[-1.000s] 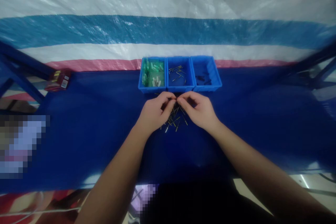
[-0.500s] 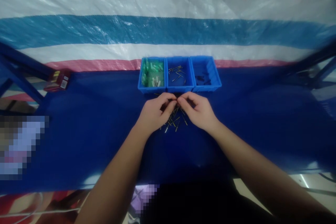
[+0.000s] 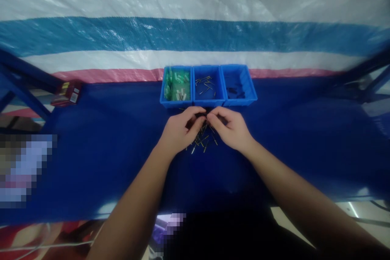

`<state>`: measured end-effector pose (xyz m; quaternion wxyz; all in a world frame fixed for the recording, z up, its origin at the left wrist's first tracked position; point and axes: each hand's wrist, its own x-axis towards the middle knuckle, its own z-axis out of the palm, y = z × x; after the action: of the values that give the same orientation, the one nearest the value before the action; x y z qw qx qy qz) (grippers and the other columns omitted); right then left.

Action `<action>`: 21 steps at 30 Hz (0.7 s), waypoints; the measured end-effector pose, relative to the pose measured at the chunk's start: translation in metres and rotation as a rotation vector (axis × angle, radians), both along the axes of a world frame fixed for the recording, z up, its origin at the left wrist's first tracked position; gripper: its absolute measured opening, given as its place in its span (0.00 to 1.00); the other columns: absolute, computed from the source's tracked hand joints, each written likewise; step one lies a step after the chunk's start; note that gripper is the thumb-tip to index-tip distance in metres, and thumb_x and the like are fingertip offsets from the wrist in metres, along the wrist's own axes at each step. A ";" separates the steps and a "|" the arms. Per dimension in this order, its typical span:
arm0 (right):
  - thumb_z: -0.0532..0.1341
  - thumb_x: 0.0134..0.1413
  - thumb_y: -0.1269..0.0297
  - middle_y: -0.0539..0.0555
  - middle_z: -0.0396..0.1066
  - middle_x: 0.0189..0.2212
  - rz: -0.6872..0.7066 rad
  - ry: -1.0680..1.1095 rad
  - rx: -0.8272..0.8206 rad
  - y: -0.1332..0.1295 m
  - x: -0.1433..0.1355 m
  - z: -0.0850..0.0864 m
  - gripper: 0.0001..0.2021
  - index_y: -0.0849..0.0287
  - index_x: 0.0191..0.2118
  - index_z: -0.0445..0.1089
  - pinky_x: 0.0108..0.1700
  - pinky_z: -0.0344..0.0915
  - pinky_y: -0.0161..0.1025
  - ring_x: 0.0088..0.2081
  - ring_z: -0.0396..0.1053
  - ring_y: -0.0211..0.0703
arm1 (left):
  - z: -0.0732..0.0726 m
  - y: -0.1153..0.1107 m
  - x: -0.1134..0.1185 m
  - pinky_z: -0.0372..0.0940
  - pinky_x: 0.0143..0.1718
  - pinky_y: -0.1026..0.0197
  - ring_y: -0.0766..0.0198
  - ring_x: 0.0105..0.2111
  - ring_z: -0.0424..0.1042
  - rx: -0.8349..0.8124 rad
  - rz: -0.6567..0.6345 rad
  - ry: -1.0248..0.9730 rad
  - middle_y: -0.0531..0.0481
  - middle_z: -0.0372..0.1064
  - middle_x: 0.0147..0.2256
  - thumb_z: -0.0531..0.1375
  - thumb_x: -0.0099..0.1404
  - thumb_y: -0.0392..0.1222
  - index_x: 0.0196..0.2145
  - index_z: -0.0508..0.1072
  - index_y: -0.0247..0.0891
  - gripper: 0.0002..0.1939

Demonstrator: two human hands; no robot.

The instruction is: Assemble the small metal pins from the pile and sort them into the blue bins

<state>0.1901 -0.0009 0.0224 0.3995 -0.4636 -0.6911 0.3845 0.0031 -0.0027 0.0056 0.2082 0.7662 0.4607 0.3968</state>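
My left hand [image 3: 184, 130] and my right hand [image 3: 230, 128] meet fingertip to fingertip just in front of the blue bins. Both are closed in a pinch; whatever sits between the fingertips is too small and dark to make out. Beneath and between them lies a loose pile of thin gold-coloured metal pins [image 3: 201, 140] on the blue tabletop, partly hidden by my fingers. More such pins [image 3: 207, 83] lie in the middle blue bin [image 3: 209, 99]. Green and whitish small pieces [image 3: 181, 93] fill part of the left bin [image 3: 176, 103], and dark small pieces [image 3: 233, 90] lie in the right bin [image 3: 243, 100].
A dark red box [image 3: 66, 93] stands at the table's far left. Behind the blue table [image 3: 106, 150] hangs a striped plastic sheet [image 3: 195, 34]. Blue metal frame legs [image 3: 27, 87] rise at both sides. The table's front edge runs close to my body.
My fingertips have parted very slightly, with the right ones shifting a little to the right. The bins and the pile of pins look the same.
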 end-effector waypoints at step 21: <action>0.60 0.62 0.59 0.51 0.73 0.29 -0.009 -0.026 0.021 0.000 -0.001 0.001 0.10 0.59 0.33 0.73 0.31 0.65 0.36 0.30 0.69 0.38 | 0.001 0.000 0.001 0.63 0.29 0.69 0.72 0.24 0.69 0.037 -0.014 -0.031 0.57 0.71 0.26 0.59 0.70 0.42 0.43 0.74 0.41 0.06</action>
<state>0.1893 -0.0009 0.0233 0.3968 -0.4675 -0.6983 0.3694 0.0036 -0.0032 0.0067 0.2037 0.7671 0.4444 0.4155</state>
